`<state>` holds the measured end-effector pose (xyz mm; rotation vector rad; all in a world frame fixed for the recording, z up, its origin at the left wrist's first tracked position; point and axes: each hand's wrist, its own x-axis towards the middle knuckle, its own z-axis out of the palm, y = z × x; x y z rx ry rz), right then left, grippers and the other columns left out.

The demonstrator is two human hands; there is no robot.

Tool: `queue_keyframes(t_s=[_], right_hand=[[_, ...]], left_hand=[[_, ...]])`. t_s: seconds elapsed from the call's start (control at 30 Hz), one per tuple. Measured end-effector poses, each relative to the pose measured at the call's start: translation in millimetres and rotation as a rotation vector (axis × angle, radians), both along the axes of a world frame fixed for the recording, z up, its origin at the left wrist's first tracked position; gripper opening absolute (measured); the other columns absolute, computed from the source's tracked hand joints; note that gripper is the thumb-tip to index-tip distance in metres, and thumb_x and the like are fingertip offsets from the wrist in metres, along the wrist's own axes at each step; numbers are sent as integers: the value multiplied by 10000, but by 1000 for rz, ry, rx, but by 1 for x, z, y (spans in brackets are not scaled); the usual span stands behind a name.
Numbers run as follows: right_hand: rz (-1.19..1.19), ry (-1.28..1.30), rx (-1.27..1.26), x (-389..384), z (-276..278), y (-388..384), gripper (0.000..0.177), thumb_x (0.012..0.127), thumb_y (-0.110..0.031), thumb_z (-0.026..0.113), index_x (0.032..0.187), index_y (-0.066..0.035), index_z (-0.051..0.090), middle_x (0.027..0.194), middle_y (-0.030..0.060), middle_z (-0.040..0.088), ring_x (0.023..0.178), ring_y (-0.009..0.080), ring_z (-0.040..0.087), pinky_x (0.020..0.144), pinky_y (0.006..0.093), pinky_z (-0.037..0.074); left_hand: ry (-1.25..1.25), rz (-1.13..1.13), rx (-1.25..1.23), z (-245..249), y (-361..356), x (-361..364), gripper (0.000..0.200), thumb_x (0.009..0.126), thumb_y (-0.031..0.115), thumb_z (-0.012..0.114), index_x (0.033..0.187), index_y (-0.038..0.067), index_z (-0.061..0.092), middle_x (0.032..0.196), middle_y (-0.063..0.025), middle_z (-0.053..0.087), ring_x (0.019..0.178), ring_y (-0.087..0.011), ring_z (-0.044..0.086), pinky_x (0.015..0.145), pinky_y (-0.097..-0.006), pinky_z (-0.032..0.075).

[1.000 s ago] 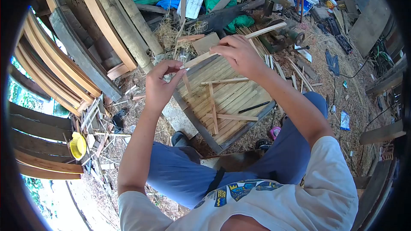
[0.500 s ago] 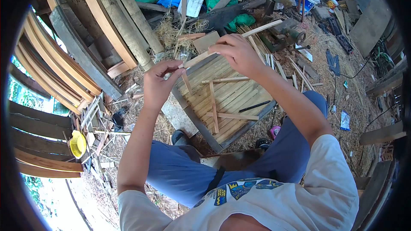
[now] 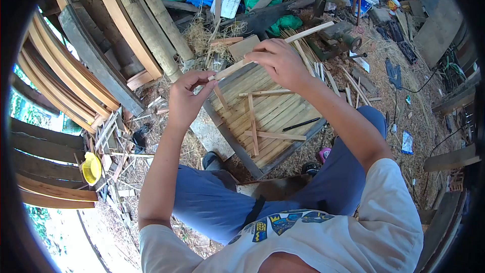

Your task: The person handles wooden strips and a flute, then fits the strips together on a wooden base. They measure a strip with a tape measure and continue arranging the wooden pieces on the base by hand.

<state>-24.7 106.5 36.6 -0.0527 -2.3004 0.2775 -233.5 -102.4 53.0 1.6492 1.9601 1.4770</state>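
Wooden strip (image 3: 310, 32) shifted slightly leftward, left hand (image 3: 188, 97) pinching its near end, right hand (image 3: 284, 64) clamped midway, hiding wood beneath

My left arm (image 3: 159, 177) reaches forward, bent at the elbow (image 3: 151, 218), and my left hand (image 3: 189, 96) pinches, thumb (image 3: 206, 91) and forefinger (image 3: 201, 75) pointing toward my right. My right arm (image 3: 346, 124) slants forward and inward. My right hand (image 3: 280, 63) sits slightly farther out, its back facing up, fingers (image 3: 262, 57) curled in. The hands are apart, level with neither elbow but well ahead.
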Motion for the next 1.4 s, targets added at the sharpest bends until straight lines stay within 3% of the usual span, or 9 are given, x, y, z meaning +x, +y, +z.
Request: queue_keyframes(t_s=[0.23,0.53,0.63,0.87,1.07,1.13,1.23,1.27,1.4], right_hand=[[-66,-31,0,-1,-17,3,274,910,-12,634,1127,-130,751,1101,81,667,1096,304,611,974,447,468],[76,-292,117,-7,-73,11,313,830,6,669,1092,-148,743,1095,52,690,1112,285,647,1019,425,481],[85,-264,94,-14,-84,3,299,816,-22,703,1084,-149,742,1079,55,691,1126,273,648,1020,419,484],[61,-260,-44,-28,-108,5,248,882,-89,722,1125,-137,735,1098,50,692,1127,289,643,1025,433,476],[-55,-273,-83,8,-67,4,197,957,-152,699,1147,-119,734,1115,63,701,1116,304,646,1033,451,469],[-112,-337,-48,37,-38,11,221,945,-184,711,1153,-111,729,1110,95,708,1096,314,663,985,450,506],[-248,-374,-303,86,6,18,217,954,-194,712,1143,-94,748,1110,113,731,1023,347,696,895,455,553],[-213,-236,-242,102,8,29,218,961,-206,715,1130,-77,763,1065,123,758,931,348,724,804,450,578],[-401,-230,-445,181,22,50,244,959,-232,736,1127,-57,762,985,136,766,893,282,741,795,413,578]], left_hand=[[79,11,-19,7,-3,1,206,930,42,783,1124,-20,749,1035,-101,746,928,-183,753,848,-290,602],[1,64,-29,-1,-4,-15,185,955,50,773,1131,21,727,960,-28,721,898,-93,691,829,-259,564],[-37,61,54,-3,-1,-19,187,939,25,779,1103,25,690,960,-71,740,908,-124,727,840,-278,587],[-26,70,235,9,-4,-19,152,969,22,756,1079,3,654,978,-54,732,929,-111,710,885,-267,588],[-120,112,423,15,3,-22,108,1005,-14,701,1071,32,628,942,-12,664,871,-63,621,770,-213,482],[-154,90,430,17,10,-19,97,1012,3,697,1072,34,627,945,-14,669,891,-68,635,792,-225,502],[-223,5,417,15,27,-5,83,1030,30,678,1092,32,623,969,-25,675,899,-88,651,818,-252,551],[-251,-29,406,14,35,1,81,1035,38,672,1098,32,621,979,-30,677,901,-95,655,823,-262,568],[-352,-202,312,6,73,31,91,1038,61,672,1106,31,620,1008,-46,679,914,-112,666,811,-297,616]])
